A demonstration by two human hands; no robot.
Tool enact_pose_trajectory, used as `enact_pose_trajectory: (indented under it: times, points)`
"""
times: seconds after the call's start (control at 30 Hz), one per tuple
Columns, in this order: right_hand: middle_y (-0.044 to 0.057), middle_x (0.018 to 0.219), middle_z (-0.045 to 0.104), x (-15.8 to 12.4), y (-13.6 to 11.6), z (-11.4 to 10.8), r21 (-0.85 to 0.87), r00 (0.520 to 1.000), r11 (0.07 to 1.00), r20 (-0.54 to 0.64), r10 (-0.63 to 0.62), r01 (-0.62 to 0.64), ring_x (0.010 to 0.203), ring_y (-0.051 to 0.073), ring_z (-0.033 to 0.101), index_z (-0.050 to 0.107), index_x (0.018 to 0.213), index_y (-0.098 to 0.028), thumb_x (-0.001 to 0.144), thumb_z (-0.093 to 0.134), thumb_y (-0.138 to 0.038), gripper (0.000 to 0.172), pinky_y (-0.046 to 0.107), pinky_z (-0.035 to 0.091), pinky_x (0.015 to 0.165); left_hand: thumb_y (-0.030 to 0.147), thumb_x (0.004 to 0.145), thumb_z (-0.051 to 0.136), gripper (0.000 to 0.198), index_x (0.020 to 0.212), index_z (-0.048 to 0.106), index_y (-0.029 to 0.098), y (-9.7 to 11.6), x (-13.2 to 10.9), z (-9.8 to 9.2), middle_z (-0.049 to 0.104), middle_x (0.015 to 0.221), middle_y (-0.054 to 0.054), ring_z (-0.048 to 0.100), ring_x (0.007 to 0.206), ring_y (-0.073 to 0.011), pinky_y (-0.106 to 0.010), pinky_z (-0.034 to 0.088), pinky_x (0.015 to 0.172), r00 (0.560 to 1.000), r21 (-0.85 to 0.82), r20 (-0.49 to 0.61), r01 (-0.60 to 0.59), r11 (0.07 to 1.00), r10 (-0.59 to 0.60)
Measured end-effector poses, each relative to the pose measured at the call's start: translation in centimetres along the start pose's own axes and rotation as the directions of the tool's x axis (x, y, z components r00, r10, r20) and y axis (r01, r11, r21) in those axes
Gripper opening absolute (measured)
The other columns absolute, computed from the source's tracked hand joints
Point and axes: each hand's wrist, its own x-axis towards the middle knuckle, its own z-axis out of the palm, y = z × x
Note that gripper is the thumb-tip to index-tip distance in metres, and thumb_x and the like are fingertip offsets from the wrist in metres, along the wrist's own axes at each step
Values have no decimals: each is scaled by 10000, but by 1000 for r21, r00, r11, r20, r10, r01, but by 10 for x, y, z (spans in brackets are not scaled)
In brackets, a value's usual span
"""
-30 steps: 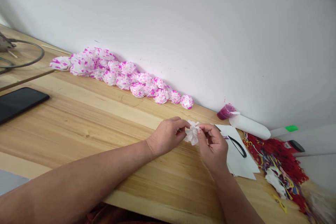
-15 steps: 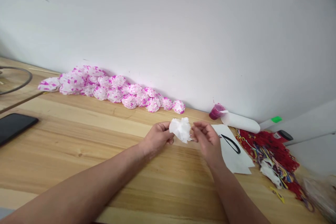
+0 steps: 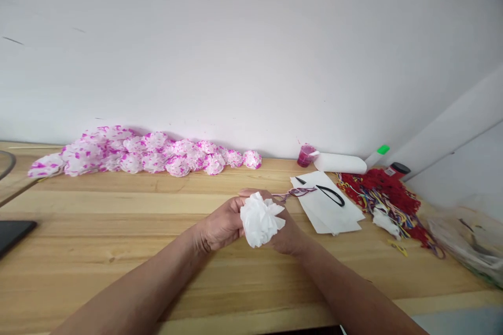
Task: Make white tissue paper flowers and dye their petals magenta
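Observation:
A white tissue-paper flower (image 3: pixel 261 220) with ruffled, spread layers is held up over the wooden table, facing me. My left hand (image 3: pixel 220 224) is closed on its left side, thumb and fingers at the paper's edge. Behind the flower, my right hand (image 3: pixel 290 231) comes in from the right and reaches across to the left fingers. It looks curled around the flower's back, though most of its fingers are hidden by the paper. To the right lie white paper sheets (image 3: pixel 326 220) with black thread snips (image 3: pixel 330 195) and some purplish thread (image 3: pixel 294 192) on them.
Pink-spotted paper flowers (image 3: pixel 155 159) are heaped along the wall. A cup of magenta liquid (image 3: pixel 305 156), a white roll (image 3: pixel 341 163), a green-capped item (image 3: pixel 382 151) and tangled red yarn (image 3: pixel 396 191) stand to the right. A plastic bag (image 3: pixel 467 241) lies far right, a black phone (image 3: pixel 15 234) at left.
The flower has turned to face me and appears fuller. My right hand has moved left from beside the flower to behind it. The view has shifted right and levelled.

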Motion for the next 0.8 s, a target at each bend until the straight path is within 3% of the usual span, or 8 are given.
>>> enact_pose_trajectory:
  times: [0.1,0.2,0.27,0.37,0.5,0.7,0.8]
  points:
    - [86,1178,675,1,-1,0,70,991,995,105,-77,70,1147,281,621,671,1107,-270,739,767,-409,405,415,542,911,288,534,917,308,742,753,130,-2,2,1,705,742,-60,635,660,-143,-254,532,662,1000,6,-1,13,1000,-13]
    - [90,1115,690,0,-1,1,86,995,992,37,-94,90,1131,295,624,686,1071,-261,726,783,-422,393,422,551,891,283,544,907,285,713,743,123,-5,5,0,696,710,-61,627,650,-135,-238,523,651,1000,12,-16,27,1000,-27]
    - [101,1104,687,-1,-1,2,114,999,992,-17,-45,47,1062,289,647,684,1062,-240,690,811,-432,437,405,570,837,264,540,904,268,666,713,125,-7,7,-2,643,614,-30,564,561,-97,-198,477,567,1000,15,-23,10,1000,-10]
    - [76,1011,688,-4,-1,4,202,991,973,-44,123,-112,848,222,667,643,1059,-220,650,845,-421,498,334,573,695,243,512,909,282,634,680,132,-8,10,-5,551,524,18,435,464,-56,-164,358,446,1000,22,-22,-15,1000,15]
    - [6,836,665,-5,1,7,268,969,942,-85,233,-203,693,165,615,573,986,-233,652,847,-397,462,272,529,601,290,550,911,304,643,681,115,-10,12,-6,556,578,12,395,487,-46,-172,311,454,998,66,-52,-40,997,44]
    - [6,829,636,1,-12,5,183,966,974,-198,168,-132,680,142,582,594,973,-225,820,714,-383,250,256,488,603,330,672,850,299,634,650,112,-11,12,-6,493,571,26,349,493,-42,-185,254,461,996,134,-49,-72,988,79]
    - [58,1032,660,3,-14,-6,155,959,988,-281,32,13,935,199,635,572,1095,-237,855,669,-454,337,337,508,824,280,680,830,256,672,637,111,-8,11,-5,480,563,29,323,483,-37,-169,228,438,997,101,-68,-32,994,39]
